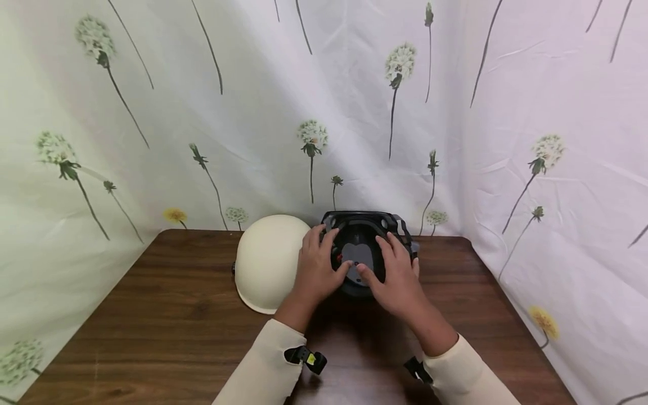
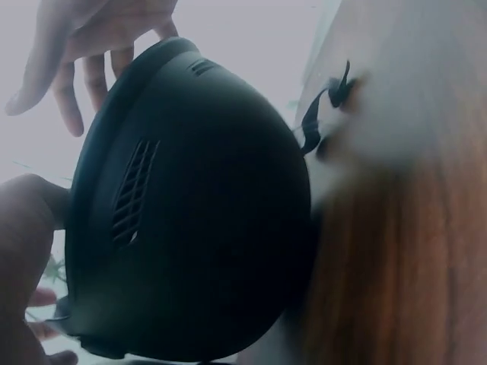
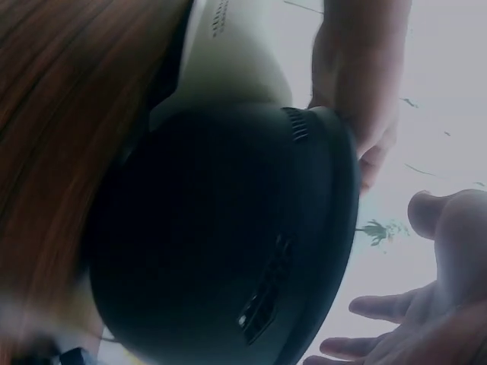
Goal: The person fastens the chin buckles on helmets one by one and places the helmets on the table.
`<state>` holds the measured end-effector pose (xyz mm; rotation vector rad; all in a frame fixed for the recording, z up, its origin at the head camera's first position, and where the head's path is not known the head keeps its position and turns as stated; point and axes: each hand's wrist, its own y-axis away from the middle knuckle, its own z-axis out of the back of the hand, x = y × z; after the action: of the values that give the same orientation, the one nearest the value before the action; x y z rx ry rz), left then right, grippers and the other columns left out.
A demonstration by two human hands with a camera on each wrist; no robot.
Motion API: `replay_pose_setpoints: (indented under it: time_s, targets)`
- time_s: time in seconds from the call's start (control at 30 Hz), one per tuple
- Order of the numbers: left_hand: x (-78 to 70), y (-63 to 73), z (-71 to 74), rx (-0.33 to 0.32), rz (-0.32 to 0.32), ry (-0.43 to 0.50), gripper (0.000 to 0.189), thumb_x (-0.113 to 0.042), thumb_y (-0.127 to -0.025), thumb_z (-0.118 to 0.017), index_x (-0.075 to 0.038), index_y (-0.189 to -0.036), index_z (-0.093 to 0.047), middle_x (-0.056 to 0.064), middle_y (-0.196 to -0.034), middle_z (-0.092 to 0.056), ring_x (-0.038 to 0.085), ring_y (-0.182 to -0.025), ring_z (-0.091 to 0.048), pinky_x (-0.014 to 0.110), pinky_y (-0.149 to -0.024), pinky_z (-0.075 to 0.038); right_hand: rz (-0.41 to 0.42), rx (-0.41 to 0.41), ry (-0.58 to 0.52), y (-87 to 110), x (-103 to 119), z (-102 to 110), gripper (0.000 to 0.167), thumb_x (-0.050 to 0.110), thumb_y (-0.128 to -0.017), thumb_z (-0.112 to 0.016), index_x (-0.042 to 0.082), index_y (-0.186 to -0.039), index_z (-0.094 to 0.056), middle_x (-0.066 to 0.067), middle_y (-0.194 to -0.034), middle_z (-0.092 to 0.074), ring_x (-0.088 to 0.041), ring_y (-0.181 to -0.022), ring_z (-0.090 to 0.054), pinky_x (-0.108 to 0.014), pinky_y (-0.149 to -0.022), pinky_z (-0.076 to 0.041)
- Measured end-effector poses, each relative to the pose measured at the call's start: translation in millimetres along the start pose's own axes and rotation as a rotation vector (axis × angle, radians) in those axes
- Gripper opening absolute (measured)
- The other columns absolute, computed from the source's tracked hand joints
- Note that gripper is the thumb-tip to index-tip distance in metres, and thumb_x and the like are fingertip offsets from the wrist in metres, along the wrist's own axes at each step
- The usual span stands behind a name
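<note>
A black helmet (image 1: 356, 289) lies upside down on the table, its grey-padded inside facing up. My left hand (image 1: 319, 267) is at its left rim, fingers spread over the edge and thumb pointing inward. In the left wrist view, the left thumb is right at the rim of the vented shell (image 2: 205, 205). My right hand (image 1: 397, 281) hovers over the right side, fingers spread and thumb over the opening. The right wrist view has the right hand's fingers (image 3: 388, 308) apart from the rim, with nothing between them. A black strap (image 1: 403, 228) loops at the back right.
A cream helmet (image 1: 273, 261) sits dome up on the wooden table (image 1: 187, 337), close to the left of the black one. Behind the table's back edge hangs a white cloth with flower prints (image 1: 349, 135), which also runs along both sides.
</note>
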<state>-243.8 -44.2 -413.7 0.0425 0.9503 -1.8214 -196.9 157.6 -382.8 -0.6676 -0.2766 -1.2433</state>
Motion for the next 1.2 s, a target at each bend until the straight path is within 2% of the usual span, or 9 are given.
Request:
replay_pose_setpoints:
  time_s: [0.13, 0.3, 0.4, 0.5, 0.6, 0.87, 1.03, 1.2]
  targets:
    - [2.6, -6.6, 5.0, 0.056, 0.003, -0.03, 0.073, -0.034, -0.087, -0.088, -0.008, -0.147, -0.057, 0.021, -0.159, -0.04, 0.042, -0.149, -0.035, 0.062, -0.114, -0.041, 0.031, -0.016, 0.028, -0.3, -9.3, 0.9, 0.081, 0.059, -0.103, -0.06, 0.012, -0.164, -0.035, -0.017, -0.173, -0.02, -0.043, -0.158, -0.018, -0.085, -0.113, -0.006]
    - [2.9, -5.1, 3.3, 0.145, 0.031, -0.007, 0.069, -0.034, -0.091, -0.084, -0.006, -0.147, -0.057, 0.023, -0.16, -0.039, 0.043, -0.148, -0.038, 0.057, -0.114, -0.043, 0.053, 0.049, 0.127, 5.0, -19.7, -0.4, 0.072, 0.063, -0.103, -0.055, 0.012, -0.154, -0.053, -0.014, -0.165, -0.04, -0.04, -0.156, -0.027, -0.086, -0.111, -0.008]
    - [2.7, -2.3, -0.3, 0.152, 0.03, -0.006, 0.066, -0.034, -0.092, -0.083, -0.005, -0.146, -0.058, 0.022, -0.158, -0.042, 0.042, -0.146, -0.042, 0.057, -0.114, -0.043, 0.041, 0.102, 0.174, 9.7, -23.4, -1.4, 0.072, 0.068, -0.103, -0.05, 0.011, -0.144, -0.063, -0.014, -0.155, -0.053, -0.039, -0.151, -0.039, -0.083, -0.111, -0.021]
    - [1.5, -0.3, -2.6, 0.151, 0.007, -0.015, 0.065, -0.035, -0.092, -0.083, -0.005, -0.145, -0.058, 0.022, -0.155, -0.045, 0.041, -0.144, -0.045, 0.057, -0.113, -0.043, -0.003, 0.136, 0.19, 13.9, -26.0, -0.7, 0.076, 0.071, -0.102, -0.046, 0.008, -0.138, -0.067, -0.015, -0.145, -0.061, -0.036, -0.139, -0.053, -0.07, -0.108, -0.041]
    - [-0.9, 1.4, -2.7, 0.181, -0.004, -0.022, 0.067, -0.037, -0.093, -0.081, -0.006, -0.147, -0.056, 0.021, -0.155, -0.045, 0.04, -0.144, -0.045, 0.056, -0.114, -0.043, -0.036, 0.157, 0.185, 16.7, -27.3, 2.9, 0.079, 0.072, -0.102, -0.045, 0.005, -0.136, -0.068, -0.015, -0.139, -0.065, -0.034, -0.131, -0.06, -0.057, -0.103, -0.051]
    - [-6.6, 9.9, 6.4, 0.272, 0.018, -0.04, 0.077, -0.04, -0.092, -0.082, -0.01, -0.154, -0.049, 0.021, -0.157, -0.044, 0.038, -0.145, -0.045, 0.054, -0.115, -0.043, -0.029, 0.204, 0.15, 24.2, -27.1, 15.1, 0.067, 0.063, -0.105, -0.049, 0.006, -0.133, -0.07, -0.011, -0.131, -0.069, -0.031, -0.122, -0.066, -0.055, -0.097, -0.054]
    - [-10.4, 14.5, 12.2, 0.291, -0.004, -0.052, 0.081, -0.043, -0.091, -0.083, -0.01, -0.156, -0.047, 0.021, -0.157, -0.044, 0.038, -0.143, -0.046, 0.054, -0.113, -0.045, -0.023, 0.227, 0.151, 30.6, -28.8, 21.6, 0.066, 0.061, -0.106, -0.051, 0.005, -0.136, -0.068, -0.011, -0.134, -0.068, -0.032, -0.125, -0.064, -0.056, -0.099, -0.053]
    - [-12.3, 9.6, 14.9, 0.295, -0.019, -0.069, 0.081, -0.044, -0.09, -0.083, -0.013, -0.157, -0.047, 0.02, -0.157, -0.043, 0.039, -0.144, -0.043, 0.059, -0.111, -0.044, 0.003, 0.228, 0.158, 32.9, -29.6, 25.4, 0.066, 0.061, -0.106, -0.052, 0.005, -0.137, -0.067, -0.014, -0.138, -0.066, -0.034, -0.131, -0.061, -0.058, -0.103, -0.051]
